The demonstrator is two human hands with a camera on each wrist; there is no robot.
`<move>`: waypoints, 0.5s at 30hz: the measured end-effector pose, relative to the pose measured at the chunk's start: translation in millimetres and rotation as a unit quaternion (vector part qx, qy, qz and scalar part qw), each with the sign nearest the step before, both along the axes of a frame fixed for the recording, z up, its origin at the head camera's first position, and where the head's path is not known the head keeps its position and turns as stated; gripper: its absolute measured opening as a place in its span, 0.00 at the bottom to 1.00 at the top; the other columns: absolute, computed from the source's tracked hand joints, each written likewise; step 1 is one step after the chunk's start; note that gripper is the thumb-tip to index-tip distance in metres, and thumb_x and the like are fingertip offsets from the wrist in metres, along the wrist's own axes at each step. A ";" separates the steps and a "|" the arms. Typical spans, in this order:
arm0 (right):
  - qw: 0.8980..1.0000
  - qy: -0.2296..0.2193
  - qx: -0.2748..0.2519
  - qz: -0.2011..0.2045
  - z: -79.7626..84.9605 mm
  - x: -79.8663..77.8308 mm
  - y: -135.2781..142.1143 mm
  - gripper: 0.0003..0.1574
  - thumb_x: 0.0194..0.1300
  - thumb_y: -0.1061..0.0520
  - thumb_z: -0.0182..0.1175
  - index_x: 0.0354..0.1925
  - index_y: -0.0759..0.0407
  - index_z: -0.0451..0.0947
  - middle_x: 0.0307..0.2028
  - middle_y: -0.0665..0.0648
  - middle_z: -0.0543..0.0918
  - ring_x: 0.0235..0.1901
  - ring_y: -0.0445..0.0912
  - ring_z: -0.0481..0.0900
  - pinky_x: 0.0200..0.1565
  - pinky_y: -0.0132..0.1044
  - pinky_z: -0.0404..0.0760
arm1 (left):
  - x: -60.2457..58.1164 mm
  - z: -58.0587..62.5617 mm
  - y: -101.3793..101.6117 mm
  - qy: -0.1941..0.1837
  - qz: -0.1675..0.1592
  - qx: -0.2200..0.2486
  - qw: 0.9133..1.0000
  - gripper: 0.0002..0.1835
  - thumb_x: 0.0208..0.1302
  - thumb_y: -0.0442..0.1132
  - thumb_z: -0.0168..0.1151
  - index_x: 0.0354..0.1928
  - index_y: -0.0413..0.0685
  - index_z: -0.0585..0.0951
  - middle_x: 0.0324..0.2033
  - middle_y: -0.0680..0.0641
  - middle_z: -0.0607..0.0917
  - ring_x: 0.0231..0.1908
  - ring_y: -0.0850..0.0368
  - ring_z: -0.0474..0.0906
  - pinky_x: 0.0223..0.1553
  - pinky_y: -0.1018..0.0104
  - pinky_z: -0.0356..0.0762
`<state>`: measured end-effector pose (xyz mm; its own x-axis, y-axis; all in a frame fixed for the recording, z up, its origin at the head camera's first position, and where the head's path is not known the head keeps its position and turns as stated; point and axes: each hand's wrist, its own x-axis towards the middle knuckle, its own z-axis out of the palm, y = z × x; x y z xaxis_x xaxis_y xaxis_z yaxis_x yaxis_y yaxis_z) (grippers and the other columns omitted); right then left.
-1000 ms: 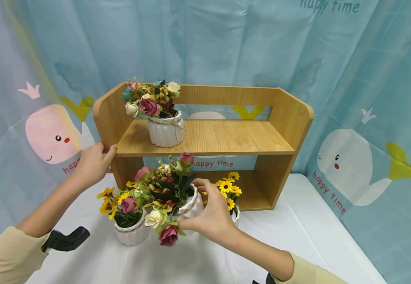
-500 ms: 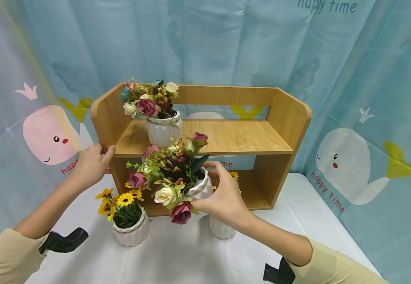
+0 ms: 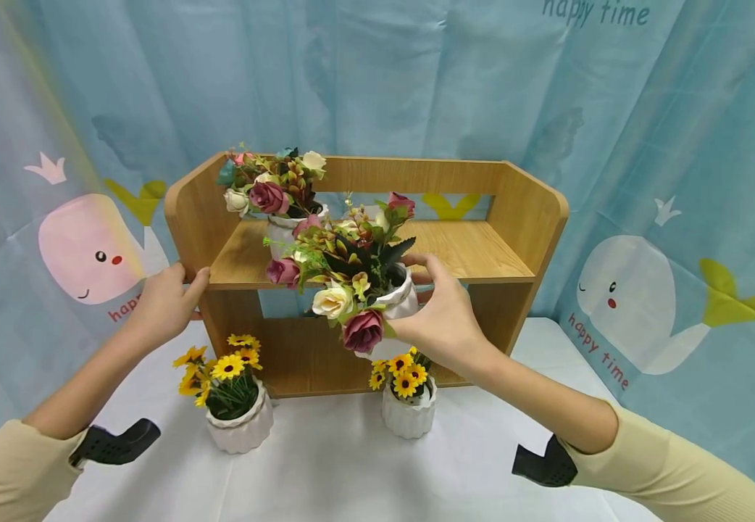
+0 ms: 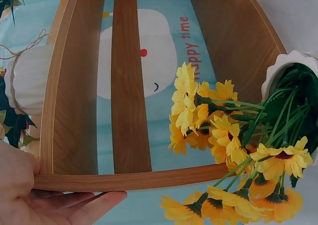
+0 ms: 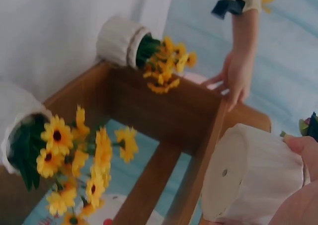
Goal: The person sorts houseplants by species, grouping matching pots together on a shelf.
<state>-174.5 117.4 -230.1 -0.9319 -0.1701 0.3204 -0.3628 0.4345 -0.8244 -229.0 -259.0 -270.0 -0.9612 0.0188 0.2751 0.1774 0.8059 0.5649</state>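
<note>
In the head view my right hand (image 3: 448,317) grips a ribbed white flowerpot (image 3: 403,299) of artificial roses (image 3: 361,331), tilted with the flowers toward the left. It is held in front of the upper board of a wooden shelf (image 3: 475,250). The right wrist view shows the base of this pot (image 5: 226,173) with a small hole. My left hand (image 3: 172,301) holds the shelf's left side panel at its front edge, fingers (image 4: 94,210) along the outer face. Another rose pot (image 3: 280,235) stands on the upper board at the left, partly hidden by the held flowers.
Two white pots of yellow sunflowers stand on the white table before the shelf, a left pot (image 3: 242,428) and a right pot (image 3: 410,415). A blue curtain (image 3: 377,80) with printed whales hangs behind and at both sides.
My right hand has lifted the rose pot up and to the right, from over the table to the upper board's height. The right sunflower pot has come into view. My left hand stays on the panel.
</note>
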 end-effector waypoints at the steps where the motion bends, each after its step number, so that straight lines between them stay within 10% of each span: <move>1: 1.000 0.002 0.002 -0.001 3.5 -1.7 2.2 0.50 0.53 0.58 0.79 0.70 0.58 0.68 0.62 0.67 0.79 0.54 0.61 0.85 0.47 0.48 0.90 | 0.2 0.0 -0.1 0.000 0.000 0.000 1.000 0.31 0.86 0.46 0.39 0.60 0.14 0.66 0.52 0.15 0.76 0.36 0.31 0.88 0.32 0.51 0.90; 15: 0.999 -0.003 -0.005 -0.036 35.7 -36.1 21.0 0.55 0.56 0.57 0.80 0.74 0.59 0.62 0.66 0.67 0.74 0.57 0.61 0.81 0.55 0.56 0.86 | 0.8 0.7 0.7 0.000 0.001 0.001 1.000 0.32 0.86 0.46 0.39 0.62 0.12 0.65 0.52 0.15 0.76 0.37 0.30 0.88 0.33 0.50 0.90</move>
